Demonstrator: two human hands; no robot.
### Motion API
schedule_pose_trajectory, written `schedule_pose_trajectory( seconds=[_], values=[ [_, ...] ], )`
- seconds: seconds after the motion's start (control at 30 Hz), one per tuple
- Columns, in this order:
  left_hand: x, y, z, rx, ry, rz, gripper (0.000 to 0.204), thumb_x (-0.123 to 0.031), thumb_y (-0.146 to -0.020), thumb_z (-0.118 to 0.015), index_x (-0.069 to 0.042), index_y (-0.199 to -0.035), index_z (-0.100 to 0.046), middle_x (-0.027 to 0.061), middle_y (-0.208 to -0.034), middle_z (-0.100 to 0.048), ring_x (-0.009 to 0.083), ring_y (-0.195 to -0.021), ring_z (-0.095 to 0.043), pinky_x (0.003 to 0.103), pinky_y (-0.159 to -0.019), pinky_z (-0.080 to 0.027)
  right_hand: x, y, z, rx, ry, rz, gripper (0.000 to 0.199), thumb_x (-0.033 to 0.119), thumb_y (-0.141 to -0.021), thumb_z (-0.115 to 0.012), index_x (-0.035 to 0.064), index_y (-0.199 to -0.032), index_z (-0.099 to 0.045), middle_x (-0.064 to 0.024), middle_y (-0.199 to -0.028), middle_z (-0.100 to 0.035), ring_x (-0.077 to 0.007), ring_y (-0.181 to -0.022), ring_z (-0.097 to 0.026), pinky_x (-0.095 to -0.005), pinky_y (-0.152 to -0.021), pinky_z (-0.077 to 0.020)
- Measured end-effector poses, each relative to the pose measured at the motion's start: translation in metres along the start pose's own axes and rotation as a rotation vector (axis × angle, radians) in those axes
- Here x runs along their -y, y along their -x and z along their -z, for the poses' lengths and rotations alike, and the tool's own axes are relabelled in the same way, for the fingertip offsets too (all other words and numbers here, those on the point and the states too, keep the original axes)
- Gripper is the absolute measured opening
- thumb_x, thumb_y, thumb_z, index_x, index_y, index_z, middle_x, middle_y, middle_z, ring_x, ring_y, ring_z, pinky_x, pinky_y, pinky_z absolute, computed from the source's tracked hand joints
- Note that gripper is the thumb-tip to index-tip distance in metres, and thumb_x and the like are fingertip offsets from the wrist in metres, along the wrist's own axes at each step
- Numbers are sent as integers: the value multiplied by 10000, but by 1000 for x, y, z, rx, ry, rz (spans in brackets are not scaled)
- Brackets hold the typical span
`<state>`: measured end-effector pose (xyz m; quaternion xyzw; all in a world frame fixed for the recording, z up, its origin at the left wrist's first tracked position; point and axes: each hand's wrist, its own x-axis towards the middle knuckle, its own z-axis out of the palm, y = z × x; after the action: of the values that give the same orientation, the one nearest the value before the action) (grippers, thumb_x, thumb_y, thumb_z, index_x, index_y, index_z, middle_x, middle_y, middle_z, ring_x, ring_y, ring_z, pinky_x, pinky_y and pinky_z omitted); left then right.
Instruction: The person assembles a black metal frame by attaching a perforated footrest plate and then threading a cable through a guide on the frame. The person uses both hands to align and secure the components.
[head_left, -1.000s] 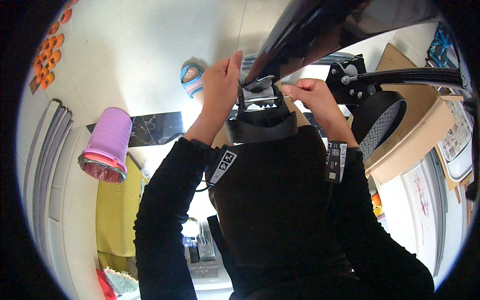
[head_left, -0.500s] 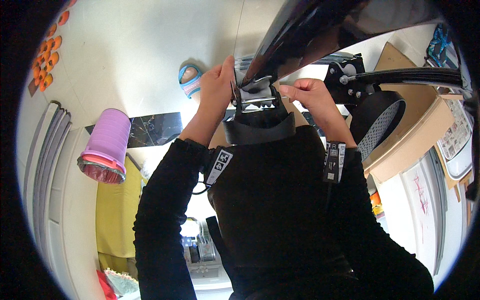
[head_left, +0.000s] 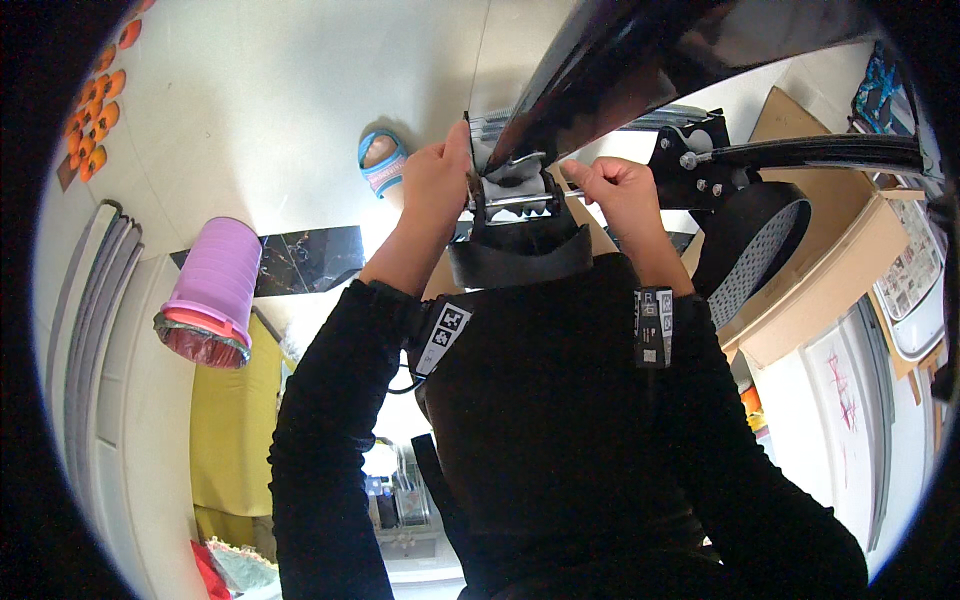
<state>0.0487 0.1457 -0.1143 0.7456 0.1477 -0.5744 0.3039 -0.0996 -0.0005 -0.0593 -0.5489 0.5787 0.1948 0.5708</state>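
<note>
- Here, both hands work at a small metal clamp piece [head_left: 512, 192] with toothed edges and a thin rod through it, held up in front of the chest, just under a long dark curved panel [head_left: 640, 60] that runs off to the far right.
- The left hand [head_left: 436, 188] presses flat against the left side of the clamp piece, thumb and fingers together and closed onto its edge.
- The right hand [head_left: 618, 196] sits at the right end of the rod, fingers curled into a loose fist and pinched on that end; whether the fingertips grip the rod itself or a knob on it, I cannot tell.
- A dark padded strap or collar [head_left: 520, 262] hangs just below the clamp piece, touching it.
- To do this well, in my judgement, the left hand should hold the clamp piece steady and square while the right hand works the rod end in small, even moves, keeping fingertips away from the toothed edges.
- As for containers: a pink cylindrical bucket [head_left: 212, 292] stands at the left with a red lining at its mouth; its contents do not show.
- An open cardboard box [head_left: 830, 290] lies at the right, with a round black perforated part [head_left: 752, 250] resting over its near edge.
- A blue sandal with a foot in it [head_left: 381, 162] rests on the pale floor, far left of the hands.
- Small orange pieces [head_left: 92, 105] lie scattered at the far left rim.
</note>
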Motion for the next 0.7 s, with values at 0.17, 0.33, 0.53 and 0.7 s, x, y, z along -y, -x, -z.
schedule_pose_trajectory(
  seconds=[0.17, 0.33, 0.53, 0.7],
  values=[
    [-2, 5, 0, 23, 18, 47, 538, -441, -876, -501, 33, -633, -575, 88, -561, -513, 164, -543, -469, 343, -533, -380, -9, 1, -3, -44, -59, 63, 365, 204, -827, -670, 63, -532, -508, 33, -544, -491, -34, -524, -401, -206, -516, -304],
    [-6, 7, 2, 67, 71, 104, 532, -441, -884, -485, 32, -661, -585, 93, -596, -536, 172, -554, -481, 339, -543, -394, -13, -2, -5, -69, -107, 138, 379, 199, -824, -666, 34, -518, -516, 54, -508, -468, -20, -495, -367, -214, -454, -291],
    [1, 1, 0, 6, -198, 36, 578, -454, -899, -414, 66, -733, -604, 228, -707, -603, 383, -718, -586, 450, -675, -425, -14, -3, -5, -56, -109, 125, 381, 198, -825, -668, 39, -513, -518, 35, -500, -485, -26, -478, -382, -214, -448, -293],
    [5, -1, 1, -18, -313, -161, 570, -454, -899, -394, 51, -730, -597, 201, -669, -558, 302, -651, -528, 412, -610, -390, -14, -2, -4, -61, -79, 148, 376, 197, -826, -662, 41, -514, -523, 29, -501, -493, -26, -476, -390, -208, -451, -300]
  ],
)
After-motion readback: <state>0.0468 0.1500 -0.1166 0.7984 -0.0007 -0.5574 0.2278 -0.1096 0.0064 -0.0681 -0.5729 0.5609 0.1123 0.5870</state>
